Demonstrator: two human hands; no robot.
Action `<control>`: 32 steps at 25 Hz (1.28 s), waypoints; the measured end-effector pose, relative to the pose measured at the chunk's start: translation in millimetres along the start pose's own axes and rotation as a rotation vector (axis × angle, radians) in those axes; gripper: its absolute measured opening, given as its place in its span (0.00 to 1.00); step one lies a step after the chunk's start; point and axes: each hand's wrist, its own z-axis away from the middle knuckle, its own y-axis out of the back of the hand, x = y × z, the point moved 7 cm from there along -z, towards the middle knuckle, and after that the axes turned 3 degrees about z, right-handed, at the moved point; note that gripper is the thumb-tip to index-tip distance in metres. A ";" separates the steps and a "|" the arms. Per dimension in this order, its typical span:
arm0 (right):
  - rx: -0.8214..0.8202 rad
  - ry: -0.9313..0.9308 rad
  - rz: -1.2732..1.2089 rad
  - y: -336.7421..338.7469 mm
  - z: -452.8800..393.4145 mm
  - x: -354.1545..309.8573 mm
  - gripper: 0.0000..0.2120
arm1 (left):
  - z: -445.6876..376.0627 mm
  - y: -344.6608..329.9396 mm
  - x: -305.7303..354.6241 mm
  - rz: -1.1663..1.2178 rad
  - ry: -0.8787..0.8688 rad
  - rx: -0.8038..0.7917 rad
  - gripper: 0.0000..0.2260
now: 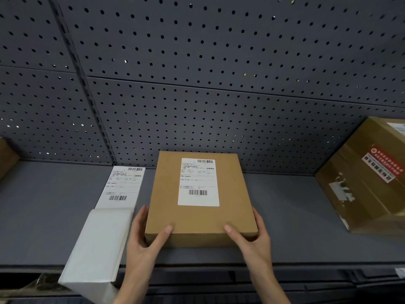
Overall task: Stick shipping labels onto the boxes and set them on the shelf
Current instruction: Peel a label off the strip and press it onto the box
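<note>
A flat brown cardboard box (200,218) lies on the grey shelf (291,218), pushed back near the pegboard. A white shipping label (198,182) with barcodes is stuck on its top face. My left hand (143,235) grips the box's near left corner, thumb on top. My right hand (252,233) grips the near right corner the same way. To the left lies a white box (103,238) with its own shipping label (122,185) on the far half; its near end overhangs the shelf's front edge.
A large brown carton (370,181) with a red and white sticker stands at the right end of the shelf. Another brown box corner (6,157) shows at the far left. A dark perforated pegboard (197,84) backs the shelf. Bare shelf lies on both sides of the flat box.
</note>
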 end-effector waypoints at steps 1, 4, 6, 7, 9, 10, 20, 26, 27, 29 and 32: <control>-0.001 -0.009 -0.008 -0.9 -0.9 2.3 0.43 | 0.2 -0.9 -2.5 -0.010 0.007 0.001 0.38; -0.013 -0.024 -0.020 -1.6 -1.5 1.1 0.43 | 4.0 -4.2 -3.4 -0.026 0.017 0.018 0.39; 0.001 -0.026 -0.043 3.5 -1.3 -0.4 0.42 | 4.8 -8.6 -2.6 -0.015 -0.001 0.014 0.38; 0.013 -0.024 -0.058 7.8 0.0 -1.3 0.41 | 5.8 -11.8 -1.8 -0.007 -0.012 0.005 0.38; 0.045 -0.022 -0.081 22.2 3.3 -8.9 0.40 | 8.9 -24.3 2.1 -0.005 -0.035 -0.020 0.38; 0.066 -0.023 -0.088 32.8 3.4 -14.0 0.40 | 10.3 -33.4 4.0 -0.008 -0.038 -0.033 0.38; 0.138 -0.041 -0.128 194.8 -40.6 -8.6 0.47 | 50.8 -197.6 -26.5 0.029 0.032 -0.098 0.37; 0.076 -0.035 -0.121 254.3 -73.6 12.7 0.45 | 70.3 -259.5 -48.7 0.037 0.040 -0.011 0.36; 0.073 -0.030 -0.118 261.5 -77.0 15.8 0.43 | 72.9 -266.8 -51.3 0.029 0.040 -0.005 0.36; 0.062 -0.029 -0.119 269.5 -81.0 19.9 0.42 | 76.6 -275.9 -54.7 0.007 0.037 0.014 0.35; 0.046 -0.027 -0.130 272.6 -82.4 23.7 0.42 | 78.0 -281.5 -57.5 -0.022 0.023 0.046 0.33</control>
